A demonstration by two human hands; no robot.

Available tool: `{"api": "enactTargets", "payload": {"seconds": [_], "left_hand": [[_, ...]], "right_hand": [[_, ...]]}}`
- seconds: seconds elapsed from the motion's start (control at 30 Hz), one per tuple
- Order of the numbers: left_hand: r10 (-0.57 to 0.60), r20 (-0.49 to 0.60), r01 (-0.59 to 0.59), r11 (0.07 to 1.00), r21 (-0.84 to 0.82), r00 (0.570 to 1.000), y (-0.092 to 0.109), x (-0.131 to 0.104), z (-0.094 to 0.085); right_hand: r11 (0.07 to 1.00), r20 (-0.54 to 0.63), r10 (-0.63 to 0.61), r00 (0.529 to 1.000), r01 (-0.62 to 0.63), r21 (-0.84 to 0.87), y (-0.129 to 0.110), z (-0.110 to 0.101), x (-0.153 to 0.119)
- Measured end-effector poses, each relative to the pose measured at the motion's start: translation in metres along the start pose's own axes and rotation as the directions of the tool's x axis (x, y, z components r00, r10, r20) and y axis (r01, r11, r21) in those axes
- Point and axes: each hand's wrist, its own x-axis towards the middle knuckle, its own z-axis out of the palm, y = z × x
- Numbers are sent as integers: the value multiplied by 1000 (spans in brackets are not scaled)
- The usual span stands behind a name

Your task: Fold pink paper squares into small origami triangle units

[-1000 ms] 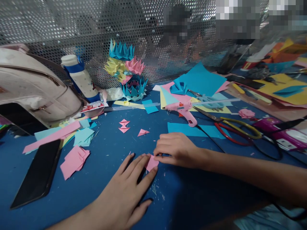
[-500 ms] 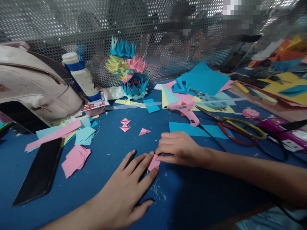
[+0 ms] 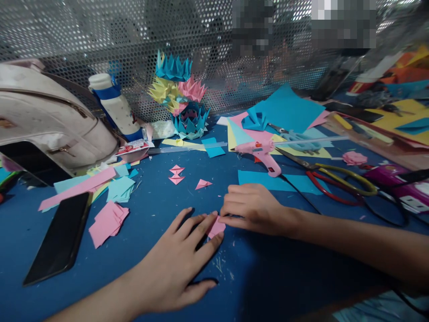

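Note:
A small pink paper piece (image 3: pixel 216 227) lies on the blue table between my hands. My left hand (image 3: pixel 181 257) rests flat with its fingers spread, two fingertips on the paper's left and lower edges. Curled at the paper's upper right, my right hand (image 3: pixel 251 208) has its fingers pressed together on the paper's corner. Beyond them are small folded pink pieces (image 3: pixel 176 180) and one pink triangle (image 3: pixel 203 184). A stack of pink squares (image 3: pixel 109 223) sits to the left of my left hand.
A black phone (image 3: pixel 58 241) lies at left, near a bag (image 3: pixel 50 112) and bottle (image 3: pixel 115 107). Paper flowers (image 3: pixel 189 118) stand at the back. A pink glue gun (image 3: pixel 261 154), red-and-yellow-handled scissors (image 3: pixel 335 179) and a blue strip (image 3: pixel 281 182) lie beyond my right hand.
The whole view has shifted slightly, so things on the table appear a little further right. Both hands keep nearly the same pose on the pink paper.

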Motion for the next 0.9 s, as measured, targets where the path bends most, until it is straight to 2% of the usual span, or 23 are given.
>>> {"api": "enactTargets", "payload": {"seconds": [0.37,0.47,0.6,0.77,0.9], "left_hand": [[8,-3,-9,999,-35,1000,-2,0,1],[11,22,-11,1000,-29,1000,-2,1,1],[17,29,-16,999,-31,999,-2,2,1],[8,-5,-8,999,-53,1000,-2,1,3],[17,-15,-18,998,-64,1000,-3,0,4]], "right_hand": [[984,111,-97,989,112,-142,-3,-7,3],[979,99,-124,987,138,-153,-2,-8,3],[986,85,-133,987,140,-90,1,-6,2],[997,70,-76,995,75,17,4,-3,-1],[991,86,-131,988,132,-12,5,-1,-2]]}}
